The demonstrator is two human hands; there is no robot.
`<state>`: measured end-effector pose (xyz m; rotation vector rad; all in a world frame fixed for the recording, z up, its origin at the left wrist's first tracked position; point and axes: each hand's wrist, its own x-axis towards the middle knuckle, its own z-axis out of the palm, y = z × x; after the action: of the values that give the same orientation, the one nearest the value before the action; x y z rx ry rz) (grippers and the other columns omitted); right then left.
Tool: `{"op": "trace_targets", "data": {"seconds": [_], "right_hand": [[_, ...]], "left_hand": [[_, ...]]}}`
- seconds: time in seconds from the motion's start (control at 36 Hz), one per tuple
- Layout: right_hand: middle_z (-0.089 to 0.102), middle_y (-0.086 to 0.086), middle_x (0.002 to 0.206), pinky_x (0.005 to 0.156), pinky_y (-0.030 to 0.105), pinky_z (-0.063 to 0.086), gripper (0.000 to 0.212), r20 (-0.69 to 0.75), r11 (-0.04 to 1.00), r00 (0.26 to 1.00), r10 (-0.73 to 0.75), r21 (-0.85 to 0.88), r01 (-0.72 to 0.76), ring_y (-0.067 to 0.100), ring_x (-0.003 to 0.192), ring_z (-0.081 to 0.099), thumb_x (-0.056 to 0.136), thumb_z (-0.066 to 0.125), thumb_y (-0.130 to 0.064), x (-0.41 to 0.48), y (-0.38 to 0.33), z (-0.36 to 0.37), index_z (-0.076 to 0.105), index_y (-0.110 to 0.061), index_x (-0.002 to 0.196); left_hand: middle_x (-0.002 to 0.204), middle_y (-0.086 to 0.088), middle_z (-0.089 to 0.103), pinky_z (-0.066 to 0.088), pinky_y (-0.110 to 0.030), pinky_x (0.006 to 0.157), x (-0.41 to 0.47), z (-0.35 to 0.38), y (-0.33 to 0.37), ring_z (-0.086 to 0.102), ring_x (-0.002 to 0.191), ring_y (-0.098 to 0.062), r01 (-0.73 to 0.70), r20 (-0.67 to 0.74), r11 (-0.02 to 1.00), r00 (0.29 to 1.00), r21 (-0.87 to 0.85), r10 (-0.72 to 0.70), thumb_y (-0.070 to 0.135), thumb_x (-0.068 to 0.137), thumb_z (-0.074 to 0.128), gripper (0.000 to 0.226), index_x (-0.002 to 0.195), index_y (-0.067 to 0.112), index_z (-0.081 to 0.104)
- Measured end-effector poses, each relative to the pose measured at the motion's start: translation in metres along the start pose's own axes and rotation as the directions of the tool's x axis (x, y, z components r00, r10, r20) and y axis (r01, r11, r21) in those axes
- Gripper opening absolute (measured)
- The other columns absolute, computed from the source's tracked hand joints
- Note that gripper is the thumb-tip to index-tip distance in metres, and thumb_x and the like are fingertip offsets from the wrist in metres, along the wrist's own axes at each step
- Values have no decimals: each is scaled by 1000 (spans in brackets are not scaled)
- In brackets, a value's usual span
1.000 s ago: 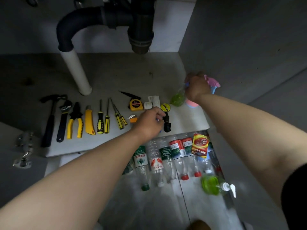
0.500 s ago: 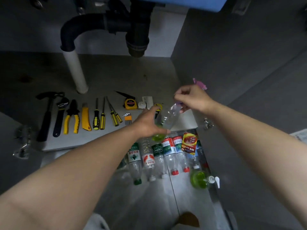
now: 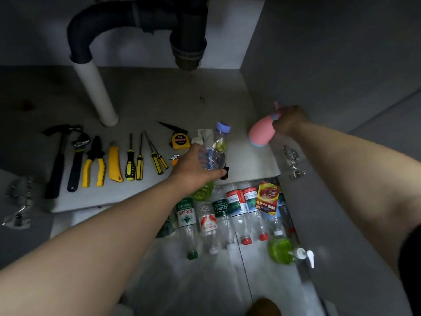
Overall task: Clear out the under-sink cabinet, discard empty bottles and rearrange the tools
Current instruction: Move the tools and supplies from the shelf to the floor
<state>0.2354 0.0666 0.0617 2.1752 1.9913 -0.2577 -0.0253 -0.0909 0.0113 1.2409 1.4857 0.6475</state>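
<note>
Single wide-angle head-worn view, facing forward and down, close to an open under-sink cabinet floor [image 3: 159, 99], drain pipe [image 3: 189, 42] at the top edge, tiled floor [image 3: 205, 281] nearest the viewer at the bottom.

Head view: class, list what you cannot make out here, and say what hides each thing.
- The clear bottle: part of its body is hidden by the left hand gripping it.
- The pink spray bottle: its nozzle end is mostly hidden by the right hand.
- The black tool by the cabinet edge: mostly behind the left hand.
- The drain pipe: top cut off by the upper edge.
- The brown object: cut off by the bottom edge.
</note>
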Motion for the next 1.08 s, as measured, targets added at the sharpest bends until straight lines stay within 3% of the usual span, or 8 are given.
{"op": "trace_targets", "data": {"seconds": [0.22, 0.31, 0.42, 0.56, 0.67, 0.81, 0.92, 1.08], "right_hand": [[66, 23, 123, 97, 40, 53, 28, -195, 988, 980, 32, 156, -1, 38, 113, 64, 95, 61, -19, -27, 7, 13, 71, -11, 119], [69, 24, 110, 88, 41, 56, 32, -208, 969, 978, 33, 247, 20, 41, 101, 68, 100, 53, -38, -59, 11, 10, 73, -15, 108], [72, 8, 111, 87, 31, 52, 18, -121, 946, 983, -141, 276, 169, 33, 107, 66, 92, 61, -20, -113, 22, -2, 68, -21, 109], [65, 19, 120, 87, 33, 49, 58, 48, 940, 965, -257, 245, 238, 37, 110, 62, 85, 62, -8, -190, 40, -2, 44, -18, 139], [71, 14, 111, 77, 26, 43, 30, 110, 952, 954, -277, 163, 258, 32, 105, 66, 85, 62, -12, -239, 62, 23, 67, -10, 114], [72, 11, 90, 67, 26, 39, 5, 222, 975, 955, -197, 146, 167, 32, 89, 67, 83, 61, -14, -273, 91, 73, 66, -16, 83], [62, -1, 73, 64, 23, 36, 25, 242, 969, 968, -66, 247, 4, 22, 77, 65, 85, 66, -21, -286, 107, 114, 53, -21, 64], [71, 9, 94, 69, 33, 52, 12, 294, 948, 952, 79, 273, -163, 28, 84, 67, 81, 74, -26, -291, 111, 147, 65, -19, 83]], "left_hand": [[114, 13, 60, 48, -17, 77, -20, 5, -4, 59, 98, 3, 14, 54, 999, 998, -34, -13, 23, 78, 86, 68, 127, 35, 41], [113, 9, 63, 47, -20, 71, -32, 7, 0, 62, 97, -1, 16, 80, 1000, 997, -13, -15, 22, 77, 86, 70, 128, 35, 41], [107, 10, 65, 45, -20, 67, -53, 8, 11, 63, 94, -2, -18, 147, 999, 989, 52, 10, 25, 76, 88, 70, 125, 35, 39], [116, 8, 63, 44, -17, 73, -84, 8, 20, 62, 101, -7, -85, 278, 968, 960, 237, 16, 38, 73, 89, 72, 129, 37, 43], [125, 9, 55, 42, -13, 79, -103, 10, 17, 59, 112, -14, -109, 393, 949, 919, 296, -17, 37, 74, 90, 89, 145, 32, 36], [139, 3, 51, 48, -33, 101, -110, 18, 7, 56, 119, -20, -104, 426, 946, 904, 306, -38, 36, 73, 91, 96, 150, 29, 35], [132, 0, 55, 51, -36, 101, -107, 22, -2, 58, 115, -18, -94, 430, 939, 901, 332, -62, 41, 72, 91, 96, 149, 30, 35], [131, 0, 56, 51, -42, 104, -102, 33, -5, 57, 120, -22, -108, 427, 929, 902, 354, -58, 42, 76, 88, 88, 146, 30, 36]]}}
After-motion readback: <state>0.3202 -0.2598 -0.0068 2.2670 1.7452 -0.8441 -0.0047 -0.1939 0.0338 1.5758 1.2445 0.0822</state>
